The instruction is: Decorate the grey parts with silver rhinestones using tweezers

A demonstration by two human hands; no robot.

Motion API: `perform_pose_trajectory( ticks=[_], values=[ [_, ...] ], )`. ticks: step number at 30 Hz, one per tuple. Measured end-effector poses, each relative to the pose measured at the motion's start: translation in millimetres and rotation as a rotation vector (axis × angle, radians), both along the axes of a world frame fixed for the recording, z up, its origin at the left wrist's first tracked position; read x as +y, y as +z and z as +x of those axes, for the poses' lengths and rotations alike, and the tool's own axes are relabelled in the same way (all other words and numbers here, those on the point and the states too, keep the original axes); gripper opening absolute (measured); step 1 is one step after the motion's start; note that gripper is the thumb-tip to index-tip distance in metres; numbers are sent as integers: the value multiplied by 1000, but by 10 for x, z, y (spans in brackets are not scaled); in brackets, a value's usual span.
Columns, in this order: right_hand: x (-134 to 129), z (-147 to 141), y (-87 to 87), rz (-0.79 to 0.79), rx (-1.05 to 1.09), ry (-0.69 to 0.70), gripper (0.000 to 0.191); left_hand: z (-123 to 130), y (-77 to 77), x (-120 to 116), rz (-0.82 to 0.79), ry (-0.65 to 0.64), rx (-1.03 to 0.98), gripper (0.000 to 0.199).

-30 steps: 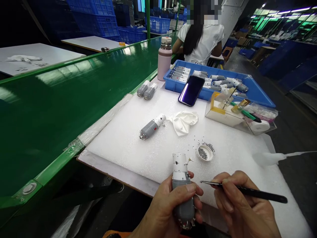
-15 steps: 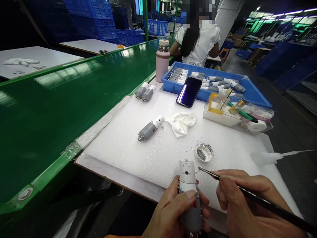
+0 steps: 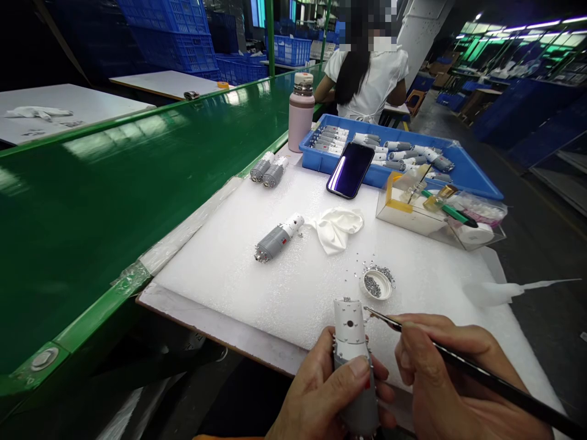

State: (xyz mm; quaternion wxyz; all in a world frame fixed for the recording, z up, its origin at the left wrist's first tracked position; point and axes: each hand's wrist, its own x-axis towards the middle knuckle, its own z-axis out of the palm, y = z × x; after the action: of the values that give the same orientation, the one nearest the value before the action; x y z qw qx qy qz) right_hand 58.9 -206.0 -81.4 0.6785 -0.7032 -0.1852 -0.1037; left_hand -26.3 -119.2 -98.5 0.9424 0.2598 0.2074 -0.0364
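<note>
In the head view, my left hand (image 3: 328, 385) is wrapped around a white-and-grey spacecraft model (image 3: 350, 324), its white end upward and studded with tiny fittings. My right hand (image 3: 452, 373) pinches a slender black tool (image 3: 486, 374) like a pen. Its narrow shiny tip is close to the right side of the model's upper end; I cannot tell whether they touch. Whether it is a brush or tweezers is unclear. Just beyond is a white cap (image 3: 387, 288) filled with tiny silver parts (image 3: 373, 284), more of them scattered around it.
A similar model (image 3: 278, 238) lies beside a crumpled white cloth (image 3: 336, 229). Two more models (image 3: 269, 169) are farther back. A phone (image 3: 351, 170) leans on a blue tray (image 3: 463, 177) of models. Also present are a clear box (image 3: 410, 214), a pink flask (image 3: 301, 116) and a green conveyor (image 3: 114, 183).
My left hand has shifted the model slightly right and turned it a little. The tool's tip has moved a bit left, nearer the model's upper end.
</note>
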Motion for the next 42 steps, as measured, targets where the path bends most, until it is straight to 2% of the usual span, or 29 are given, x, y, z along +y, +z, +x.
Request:
perform_pose_trajectory(
  ticks=[6, 12, 15, 17, 22, 24, 26, 29, 32, 38, 42],
  values=[
    [66, -38, 22, 2, 74, -94, 24, 24, -109, -27, 12, -5, -56, 48],
    [111, -85, 22, 83, 146, -155, 27, -3, 24, 2, -4, -40, -45, 44],
    [90, -75, -7, 106, 212, -134, 26, -7, 73, 7, -1, -37, -52, 41],
    [46, -32, -39, 153, 277, -69, 25, -4, 80, 3, -3, -31, -63, 43],
    [-102, 110, -120, 291, 481, 285, 17, -12, 82, -2, -10, -20, -45, 47],
    [-122, 132, -120, 295, 514, 321, 16, -13, 66, -9, -5, -25, -47, 49],
    [-102, 131, -91, 285, 522, 300, 17, -6, 31, -25, -10, -25, -62, 53],
    [-32, 114, -12, 279, 484, 183, 26, 13, -32, -48, -7, -7, -39, 59],
    [12, 103, 42, 266, 441, 100, 32, 23, -51, -42, 31, -42, 10, 62],
    [-35, 102, -14, 178, 344, 55, 24, 13, -8, -2, 51, -66, 11, 61],
    [-31, 100, -18, 188, 334, 49, 24, 19, -42, -27, 51, -63, 16, 62]
  ],
)
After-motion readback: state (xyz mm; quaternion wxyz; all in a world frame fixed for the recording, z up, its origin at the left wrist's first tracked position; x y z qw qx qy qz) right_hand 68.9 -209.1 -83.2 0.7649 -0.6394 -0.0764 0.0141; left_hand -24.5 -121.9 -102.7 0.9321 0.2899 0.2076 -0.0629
